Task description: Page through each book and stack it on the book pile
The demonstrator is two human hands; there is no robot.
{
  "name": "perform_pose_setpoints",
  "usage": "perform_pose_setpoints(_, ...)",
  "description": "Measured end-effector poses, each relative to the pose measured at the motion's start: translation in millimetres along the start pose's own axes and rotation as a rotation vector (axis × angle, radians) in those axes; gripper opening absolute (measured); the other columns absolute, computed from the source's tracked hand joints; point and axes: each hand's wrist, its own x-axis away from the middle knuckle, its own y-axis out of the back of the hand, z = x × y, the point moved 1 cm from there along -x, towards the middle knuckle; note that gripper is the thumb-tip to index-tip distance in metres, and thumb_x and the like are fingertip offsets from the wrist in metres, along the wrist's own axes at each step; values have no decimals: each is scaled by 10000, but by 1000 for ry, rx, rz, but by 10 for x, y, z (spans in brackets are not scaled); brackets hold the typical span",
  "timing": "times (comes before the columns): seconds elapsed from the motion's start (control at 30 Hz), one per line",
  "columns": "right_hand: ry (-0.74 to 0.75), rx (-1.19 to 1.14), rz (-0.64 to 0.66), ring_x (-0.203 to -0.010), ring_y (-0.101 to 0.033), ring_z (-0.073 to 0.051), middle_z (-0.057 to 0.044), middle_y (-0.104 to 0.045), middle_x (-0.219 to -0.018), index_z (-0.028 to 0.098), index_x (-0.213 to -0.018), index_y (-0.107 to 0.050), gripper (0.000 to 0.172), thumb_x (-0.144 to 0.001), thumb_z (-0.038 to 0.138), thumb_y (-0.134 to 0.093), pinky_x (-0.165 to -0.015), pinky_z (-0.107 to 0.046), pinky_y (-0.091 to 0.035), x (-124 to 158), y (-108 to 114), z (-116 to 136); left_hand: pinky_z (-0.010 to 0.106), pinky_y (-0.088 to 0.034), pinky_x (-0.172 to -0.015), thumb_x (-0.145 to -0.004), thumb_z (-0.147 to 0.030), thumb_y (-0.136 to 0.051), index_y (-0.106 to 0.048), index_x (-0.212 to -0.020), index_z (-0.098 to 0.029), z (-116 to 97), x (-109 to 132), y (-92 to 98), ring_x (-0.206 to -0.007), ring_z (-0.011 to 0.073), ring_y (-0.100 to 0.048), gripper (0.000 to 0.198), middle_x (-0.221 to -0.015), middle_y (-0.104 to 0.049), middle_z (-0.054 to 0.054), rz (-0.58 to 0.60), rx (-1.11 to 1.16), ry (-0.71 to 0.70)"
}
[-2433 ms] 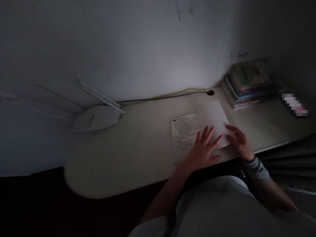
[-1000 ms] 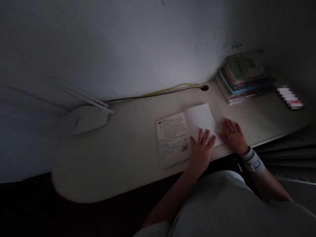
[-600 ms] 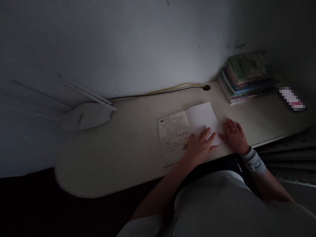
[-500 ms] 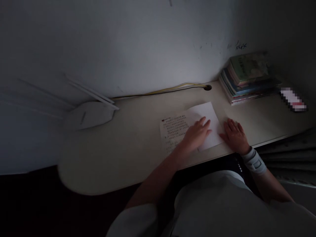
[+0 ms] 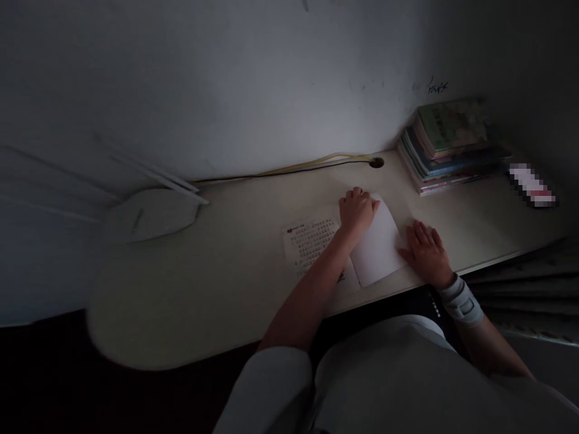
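Observation:
An open booklet lies on the desk, with a printed page (image 5: 310, 241) on its left and a blank white page (image 5: 379, 247) on its right. My left hand (image 5: 356, 211) rests at the top of the blank page, near the fold, with its fingers curled in. Whether paper is caught under those fingers is hidden. Beside the blank page's right edge, my right hand (image 5: 425, 250) lies flat on the desk with fingers stretched out. A grey band (image 5: 462, 301) wraps the right wrist.
A stack of books (image 5: 447, 150) stands against the wall at the back right, with a pixelated phone-like object (image 5: 532, 185) beside it. Yellow and black cables (image 5: 316, 163) run along the wall to a hole (image 5: 376, 163). A white router-like device (image 5: 154, 214) with antennas sits at left.
My left hand has moved up the blank page to its top edge, and its fingers have curled in. My right hand stays flat in place. The view has shifted slightly.

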Motion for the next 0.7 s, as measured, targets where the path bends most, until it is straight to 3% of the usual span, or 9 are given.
perform_pose_setpoints(0.2,-8,-8,19,-1314,-397,-317,-223,-432,-1410,87,-1341,-456,554,-936,454,-362,-1062,-514,-280,0,16,11,418,-399,-859,-908,-389,-448,-656,-1012,-109,1,-39,-114,-1067,300,-476,365,-1090,-551,166,6,39,3)
perform_pose_setpoints(0.4,3,-1,29,-1318,-389,-313,-220,-426,-1416,94,-1336,-460,540,-936,445,-366,-1069,-501,-269,-5,32,9,359,-386,-928,-886,-320,-502,-632,-1077,-125,53,-137,-302,-1045,239,-487,303,-1083,-562,136,-9,155,-81)
perform_pose_setpoints(0.57,5,-27,-3,-1320,-385,-300,-209,-450,-1401,112,-1337,-459,524,-937,438,-364,-1067,-492,-278,36,-13,-44,346,-388,-958,-843,-236,-565,-619,-1086,-120,104,-248,-380,-1041,219,-510,274,-1047,-573,124,-82,285,-73)
perform_pose_setpoints(0.7,-20,-9,-51,-1353,-328,-323,-233,-381,-1441,74,-1341,-453,568,-937,460,-352,-1072,-533,-248,-33,60,58,353,-419,-935,-820,-200,-587,-645,-1008,-142,85,-289,-428,-1002,219,-544,205,-998,-594,109,-72,314,-105)
